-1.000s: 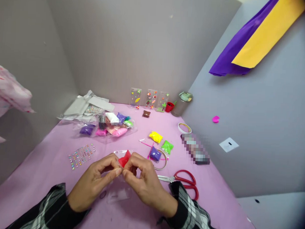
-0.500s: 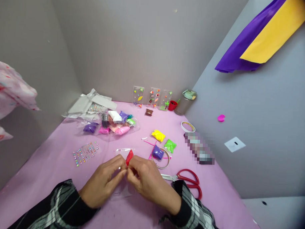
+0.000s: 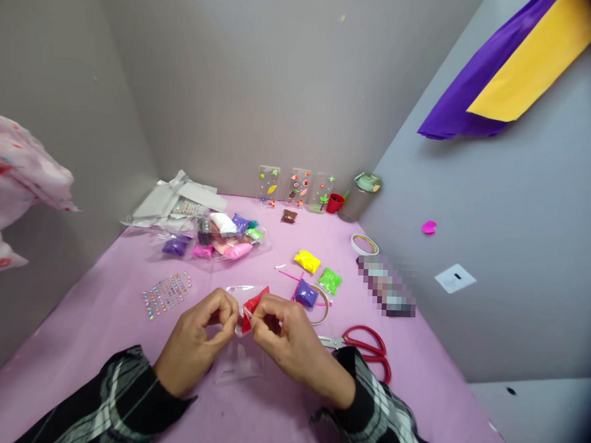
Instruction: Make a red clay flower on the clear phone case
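Observation:
A small red clay packet point(image 3: 252, 308) in clear wrapping is held up between my two hands. My left hand point(image 3: 200, 334) is closed in a pinch at the packet's left edge; the bit of wrapping in its fingertips is hard to make out. My right hand point(image 3: 291, 341) grips the packet's right side between thumb and bent fingers. Underneath, a clear phone case point(image 3: 239, 371) lies flat on the pink-covered table, partly hidden by my hands. To the right of my right hand are red-handled scissors point(image 3: 366, 343).
Purple point(image 3: 306, 293), green point(image 3: 330, 281) and yellow clay packets point(image 3: 307, 261) lie beyond my right hand, near a tape roll point(image 3: 324, 313). A gem sticker sheet point(image 3: 167, 296) is at left. Behind are a bag of clay packets point(image 3: 227, 238), decorated cases point(image 3: 300, 188) and a bottle point(image 3: 359, 198).
My hands have drawn slightly apart. More of the red packet now shows between them, and it has tilted to the right.

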A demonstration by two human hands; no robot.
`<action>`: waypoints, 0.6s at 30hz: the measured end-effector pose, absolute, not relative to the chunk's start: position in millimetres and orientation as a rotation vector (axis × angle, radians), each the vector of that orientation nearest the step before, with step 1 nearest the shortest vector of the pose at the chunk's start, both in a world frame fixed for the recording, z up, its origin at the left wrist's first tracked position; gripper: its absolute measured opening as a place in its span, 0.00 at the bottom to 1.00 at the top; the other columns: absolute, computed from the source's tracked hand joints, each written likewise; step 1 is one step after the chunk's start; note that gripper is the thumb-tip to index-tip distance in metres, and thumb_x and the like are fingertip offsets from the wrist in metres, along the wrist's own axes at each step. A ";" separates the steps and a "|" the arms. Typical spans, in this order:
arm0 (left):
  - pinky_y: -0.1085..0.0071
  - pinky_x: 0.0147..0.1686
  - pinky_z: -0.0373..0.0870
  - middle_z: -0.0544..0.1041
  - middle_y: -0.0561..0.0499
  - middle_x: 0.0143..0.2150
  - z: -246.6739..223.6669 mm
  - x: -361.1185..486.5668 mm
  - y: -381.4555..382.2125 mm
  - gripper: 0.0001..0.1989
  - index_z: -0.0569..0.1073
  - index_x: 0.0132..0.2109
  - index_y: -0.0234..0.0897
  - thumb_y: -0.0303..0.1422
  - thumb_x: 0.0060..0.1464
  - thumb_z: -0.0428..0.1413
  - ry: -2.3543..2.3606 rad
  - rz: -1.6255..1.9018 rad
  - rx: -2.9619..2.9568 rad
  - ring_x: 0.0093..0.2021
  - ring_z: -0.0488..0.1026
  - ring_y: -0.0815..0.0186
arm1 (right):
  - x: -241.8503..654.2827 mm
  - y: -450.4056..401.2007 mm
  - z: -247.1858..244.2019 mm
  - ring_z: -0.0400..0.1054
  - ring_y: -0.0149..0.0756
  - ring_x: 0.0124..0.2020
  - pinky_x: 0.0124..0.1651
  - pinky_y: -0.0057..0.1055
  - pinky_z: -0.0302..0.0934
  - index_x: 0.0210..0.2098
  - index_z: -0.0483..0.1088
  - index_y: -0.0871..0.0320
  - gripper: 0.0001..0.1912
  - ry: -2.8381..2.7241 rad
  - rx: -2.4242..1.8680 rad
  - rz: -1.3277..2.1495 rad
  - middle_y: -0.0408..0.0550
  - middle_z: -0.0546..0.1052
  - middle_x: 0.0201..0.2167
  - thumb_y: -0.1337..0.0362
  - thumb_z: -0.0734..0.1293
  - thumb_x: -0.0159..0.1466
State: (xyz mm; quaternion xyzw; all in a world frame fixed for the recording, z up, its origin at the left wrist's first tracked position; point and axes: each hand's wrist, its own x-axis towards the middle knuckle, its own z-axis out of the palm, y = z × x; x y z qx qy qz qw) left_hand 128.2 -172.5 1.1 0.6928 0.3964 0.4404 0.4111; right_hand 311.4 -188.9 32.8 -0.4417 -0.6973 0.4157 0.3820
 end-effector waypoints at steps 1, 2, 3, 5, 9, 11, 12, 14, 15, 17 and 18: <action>0.75 0.33 0.68 0.71 0.55 0.32 -1.6 129.1 -172.2 0.14 0.60 0.29 0.41 0.29 0.63 0.53 0.994 1.163 1.753 0.32 0.69 0.69 | 310.3 -189.1 30.8 0.56 0.27 0.25 0.29 0.25 0.49 0.24 0.62 0.57 0.12 -1.803 -1.138 0.992 0.37 0.65 0.23 0.75 0.63 0.61; 0.75 0.34 0.69 0.72 0.54 0.33 -3.6 129.5 -171.6 0.13 0.61 0.30 0.41 0.29 0.63 0.53 0.972 1.207 1.760 0.33 0.70 0.69 | 309.9 -189.2 29.2 0.57 0.27 0.25 0.29 0.26 0.50 0.24 0.62 0.57 0.12 -1.831 -1.136 0.917 0.38 0.66 0.24 0.75 0.63 0.62; 0.75 0.35 0.69 0.72 0.54 0.35 -5.0 129.4 -170.9 0.12 0.63 0.31 0.40 0.28 0.63 0.53 0.937 1.238 1.766 0.34 0.71 0.69 | 310.2 -189.2 28.2 0.59 0.28 0.26 0.31 0.26 0.53 0.25 0.63 0.57 0.12 -1.862 -1.127 0.826 0.39 0.67 0.25 0.75 0.63 0.64; 0.75 0.37 0.70 0.72 0.54 0.35 -5.4 128.0 -169.1 0.09 0.67 0.33 0.40 0.26 0.63 0.53 0.864 1.269 1.763 0.35 0.72 0.69 | 313.6 -188.4 27.7 0.65 0.34 0.33 0.38 0.30 0.60 0.32 0.69 0.58 0.07 -1.944 -1.087 0.603 0.43 0.72 0.30 0.69 0.66 0.67; 0.77 0.36 0.71 0.72 0.54 0.34 -2.8 123.9 -166.4 0.08 0.71 0.33 0.40 0.25 0.60 0.54 0.809 1.268 1.672 0.35 0.72 0.70 | 325.9 -183.6 28.1 0.64 0.49 0.58 0.60 0.46 0.63 0.62 0.63 0.60 0.34 -2.160 -1.002 0.398 0.60 0.70 0.57 0.55 0.75 0.62; 0.76 0.37 0.72 0.75 0.54 0.36 -3.4 122.5 -165.6 0.07 0.74 0.35 0.40 0.26 0.60 0.55 0.851 1.258 1.625 0.36 0.74 0.69 | 329.7 -181.3 25.6 0.65 0.48 0.59 0.60 0.46 0.64 0.65 0.59 0.58 0.36 -2.214 -1.012 0.462 0.59 0.71 0.58 0.56 0.74 0.64; 0.75 0.38 0.72 0.76 0.53 0.37 -4.4 121.9 -165.1 0.06 0.76 0.36 0.41 0.27 0.60 0.56 0.891 1.262 1.624 0.37 0.75 0.68 | 330.4 -180.5 23.5 0.68 0.47 0.56 0.58 0.45 0.66 0.64 0.60 0.57 0.32 -2.216 -1.030 0.484 0.57 0.73 0.56 0.58 0.73 0.65; 0.73 0.43 0.72 0.78 0.53 0.39 -7.1 120.7 -164.3 0.04 0.79 0.39 0.42 0.29 0.59 0.60 0.986 1.296 1.669 0.41 0.76 0.66 | 329.6 -179.9 18.6 0.70 0.46 0.52 0.54 0.44 0.69 0.61 0.63 0.57 0.25 -2.206 -1.066 0.476 0.55 0.75 0.51 0.61 0.71 0.68; 0.73 0.45 0.72 0.78 0.53 0.40 -8.4 119.9 -163.8 0.04 0.80 0.39 0.43 0.30 0.58 0.61 1.029 1.321 1.708 0.42 0.77 0.66 | 328.6 -179.9 16.2 0.70 0.46 0.51 0.53 0.44 0.69 0.60 0.64 0.57 0.24 -2.207 -1.075 0.448 0.55 0.76 0.51 0.62 0.70 0.68; 0.72 0.45 0.71 0.78 0.53 0.39 -10.0 118.5 -162.9 0.04 0.82 0.39 0.45 0.31 0.57 0.63 1.084 1.352 1.783 0.41 0.76 0.66 | 326.3 -180.2 12.5 0.69 0.48 0.51 0.52 0.46 0.69 0.60 0.63 0.59 0.24 -2.230 -1.080 0.375 0.56 0.75 0.50 0.63 0.70 0.68; 0.73 0.43 0.71 0.77 0.54 0.38 -10.2 117.9 -162.5 0.04 0.83 0.39 0.46 0.31 0.56 0.63 1.099 1.360 1.802 0.39 0.76 0.67 | 325.3 -180.3 11.3 0.69 0.48 0.50 0.51 0.46 0.70 0.61 0.63 0.59 0.24 -2.244 -1.081 0.343 0.56 0.75 0.51 0.64 0.69 0.68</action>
